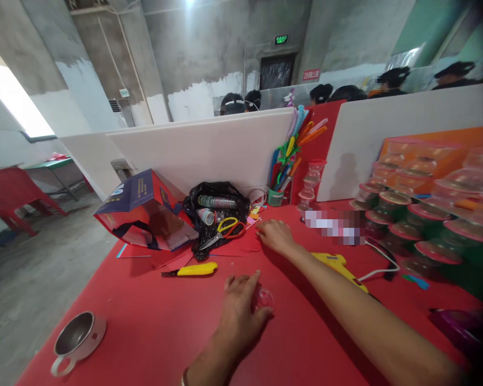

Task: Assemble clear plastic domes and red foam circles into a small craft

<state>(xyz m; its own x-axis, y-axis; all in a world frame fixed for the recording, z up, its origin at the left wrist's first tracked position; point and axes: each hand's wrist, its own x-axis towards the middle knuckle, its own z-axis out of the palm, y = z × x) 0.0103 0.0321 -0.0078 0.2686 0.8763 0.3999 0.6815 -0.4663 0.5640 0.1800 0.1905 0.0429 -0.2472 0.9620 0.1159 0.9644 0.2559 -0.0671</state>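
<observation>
My left hand (241, 305) is curled around a small clear plastic cup (264, 298) with a pinkish tint, low over the red table. Stretched further out, my right hand (274, 236) has its fingers bent down together at the tabletop, beside small coloured paper scraps (253, 215). What its fingertips hold, if anything, is hidden. Scissors (226, 230) with yellow and red handles lie on a black plastic bag (203, 249) to the left of that hand. A yellow utility knife (195, 269) rests nearer to me. Under my right forearm lies a yellow glue gun (334, 260).
Stacked clear plastic cups (422, 209) with pink rims crowd the right side. A pen holder (276, 197) stands against the white divider (205, 145). At left are a red-and-blue paper bag (145, 214) and a metal mug (80, 335) near the edge. People sit beyond the divider.
</observation>
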